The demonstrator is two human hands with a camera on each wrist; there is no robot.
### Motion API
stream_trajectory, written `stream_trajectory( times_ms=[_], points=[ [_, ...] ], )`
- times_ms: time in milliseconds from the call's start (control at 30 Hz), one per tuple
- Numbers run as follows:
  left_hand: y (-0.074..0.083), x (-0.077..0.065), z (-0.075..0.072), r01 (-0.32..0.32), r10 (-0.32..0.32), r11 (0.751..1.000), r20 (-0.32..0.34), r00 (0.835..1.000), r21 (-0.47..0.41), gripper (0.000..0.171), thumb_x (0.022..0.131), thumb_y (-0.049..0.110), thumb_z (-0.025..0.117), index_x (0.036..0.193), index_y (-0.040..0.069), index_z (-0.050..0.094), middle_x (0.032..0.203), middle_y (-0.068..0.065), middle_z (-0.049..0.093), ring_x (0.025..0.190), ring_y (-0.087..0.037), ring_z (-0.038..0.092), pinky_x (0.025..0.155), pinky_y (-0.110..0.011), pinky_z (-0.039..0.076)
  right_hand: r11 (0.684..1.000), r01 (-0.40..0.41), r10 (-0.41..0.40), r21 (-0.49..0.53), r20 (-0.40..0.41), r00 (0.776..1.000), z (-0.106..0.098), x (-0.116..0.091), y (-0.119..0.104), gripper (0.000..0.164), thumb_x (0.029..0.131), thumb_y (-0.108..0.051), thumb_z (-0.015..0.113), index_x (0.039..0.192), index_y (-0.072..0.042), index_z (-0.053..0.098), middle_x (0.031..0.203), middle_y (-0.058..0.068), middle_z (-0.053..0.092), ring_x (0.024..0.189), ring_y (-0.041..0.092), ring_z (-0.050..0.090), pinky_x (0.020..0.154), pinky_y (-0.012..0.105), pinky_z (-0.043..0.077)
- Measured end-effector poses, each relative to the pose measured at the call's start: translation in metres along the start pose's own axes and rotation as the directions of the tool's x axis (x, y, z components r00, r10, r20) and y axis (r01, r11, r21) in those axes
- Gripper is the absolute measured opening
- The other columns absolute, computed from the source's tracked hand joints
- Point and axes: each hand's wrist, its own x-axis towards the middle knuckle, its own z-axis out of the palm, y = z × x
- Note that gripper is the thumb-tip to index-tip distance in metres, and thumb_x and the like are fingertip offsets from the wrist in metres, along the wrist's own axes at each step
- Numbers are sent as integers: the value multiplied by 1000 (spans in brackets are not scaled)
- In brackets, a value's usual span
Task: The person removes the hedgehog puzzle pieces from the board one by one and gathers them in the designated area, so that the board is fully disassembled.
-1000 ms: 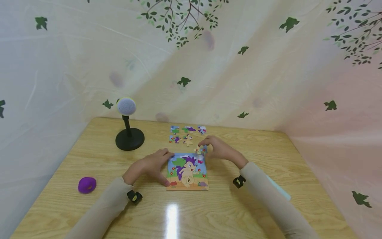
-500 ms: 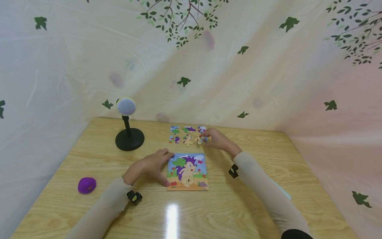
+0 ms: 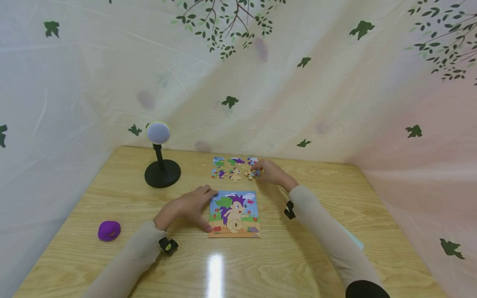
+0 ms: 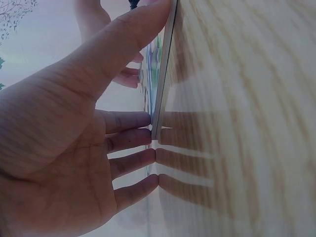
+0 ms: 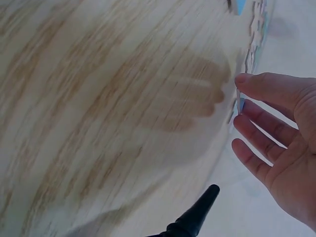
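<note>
A square puzzle board (image 3: 234, 219) with a purple-spined hedgehog picture lies flat on the table. My left hand (image 3: 190, 207) rests at its left side, thumb on the near corner and fingertips at the far one. In the left wrist view the straight fingers (image 4: 131, 140) reach the board's edge (image 4: 165, 74). Behind the board, puzzle pieces sit in two rows, among them a hedgehog-face piece (image 3: 235, 174). My right hand (image 3: 273, 171) pinches a puzzle piece (image 3: 251, 174) at the right end of the nearer row. Its thin edge shows between thumb and fingers in the right wrist view.
A round-headed microphone-like object (image 3: 158, 132) stands on a black base at the back left. A purple rounded object (image 3: 109, 231) lies at the left. A light-blue flat item (image 3: 354, 239) is partly hidden by the right sleeve. A leaf-patterned curtain (image 3: 261, 103) rises behind the table.
My right hand has carried the puzzle piece from the board's far right corner back to the right end of the nearer row. The left hand and the board have stayed put.
</note>
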Motion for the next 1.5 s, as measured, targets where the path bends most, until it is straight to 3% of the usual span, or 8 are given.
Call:
stream_trajectory(
  times_ms=[267,800,1500],
  points=[
    [-1,0,0,-4,4,1000,-1,1000,2,112,72,55,88,157,5,34,142,-12,44,136,-31,42,118,-53,38,999,-12,12,30,-4,1000,3,2,4,35,87,5,71,122,6,69,121,22,69,111,37,64,100,47,55],
    [-1,0,0,1,-1,1000,0,1000,-5,113,72,55,88,158,6,33,145,-13,43,139,-32,41,119,-54,37,1000,20,-21,-4,-18,1000,5,6,8,32,84,4,71,116,7,72,114,21,72,94,29,64,80,33,55],
    [-1,0,0,4,-4,1000,1,1000,3,113,72,55,88,158,6,33,147,-14,42,140,-33,40,119,-54,37,1000,16,-16,14,-17,1000,6,8,8,30,84,5,70,113,6,74,112,20,72,92,24,61,79,29,53]
  ],
)
